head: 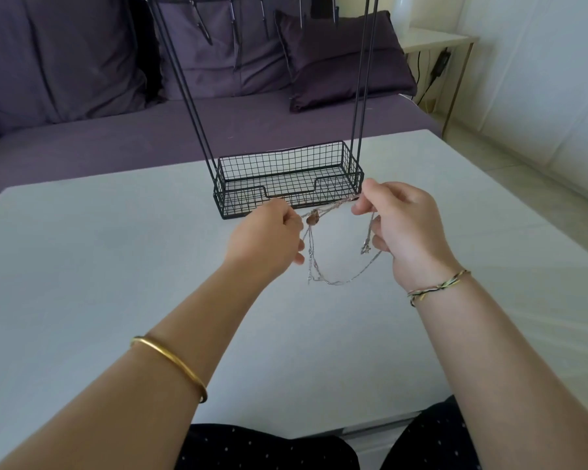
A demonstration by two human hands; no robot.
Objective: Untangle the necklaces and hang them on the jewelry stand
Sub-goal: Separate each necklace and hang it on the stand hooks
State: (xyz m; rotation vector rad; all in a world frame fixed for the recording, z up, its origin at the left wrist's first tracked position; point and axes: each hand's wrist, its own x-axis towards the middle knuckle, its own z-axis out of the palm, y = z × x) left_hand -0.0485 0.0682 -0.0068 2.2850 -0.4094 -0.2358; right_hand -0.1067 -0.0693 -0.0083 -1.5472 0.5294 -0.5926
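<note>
Thin silver necklace chains point(340, 281) hang tangled between my two hands above the white table. A small brown pendant point(312, 219) dangles near my left hand. My left hand point(269, 232) pinches the chains at its fingertips. My right hand point(401, 228) pinches the other end, and a loop sags below both hands. The black wire jewelry stand point(287, 179) sits just behind my hands, its basket base on the table and its tall rods rising to hooks point(233, 25) at the top edge of the view.
The white table point(116, 266) spreads wide on both sides of my arms. A purple sofa with cushions point(336, 62) runs behind it. A small side table point(435, 42) with cables stands at the back right. My knees show at the bottom edge.
</note>
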